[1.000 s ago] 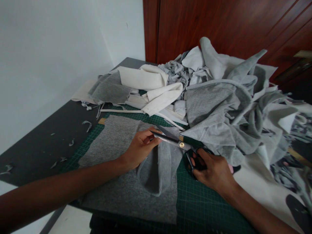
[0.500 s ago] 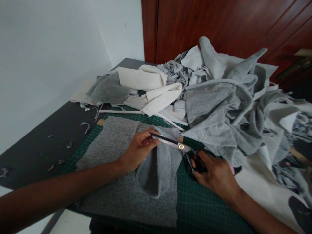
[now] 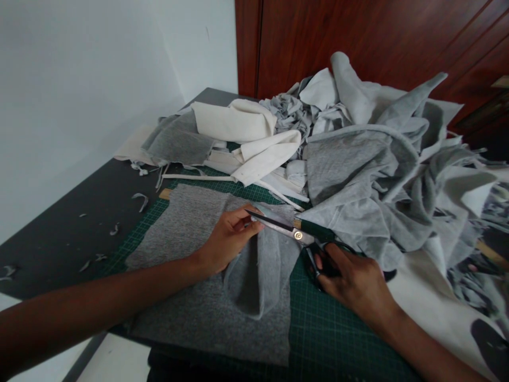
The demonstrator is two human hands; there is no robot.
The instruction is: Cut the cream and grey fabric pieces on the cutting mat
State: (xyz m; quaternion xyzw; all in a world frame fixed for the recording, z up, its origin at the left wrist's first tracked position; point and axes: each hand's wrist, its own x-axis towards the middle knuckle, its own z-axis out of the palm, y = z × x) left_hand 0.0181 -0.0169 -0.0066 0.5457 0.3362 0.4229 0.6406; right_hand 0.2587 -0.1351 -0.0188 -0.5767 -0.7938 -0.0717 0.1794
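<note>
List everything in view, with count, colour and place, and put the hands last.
Scissors: one, black and silver, in the right hand
Fabric loop: one, grey, over the fabric sheet
Fabric sheet: one, grey, on the mat
Cutting mat: green, gridded, count unclear, on the table
Table: one, dark grey, beneath the mat
Small scraps: several, greyish, table's left side
Folded pieces: at least two, cream, beyond the sheet
Fabric pile: uncountable, mostly grey and white, right and back
Wall: white, left
Door: one, reddish-brown, behind the pile
Left hand: one, bare, pinching the loop
Right hand: one, bare, gripping the scissors
</note>
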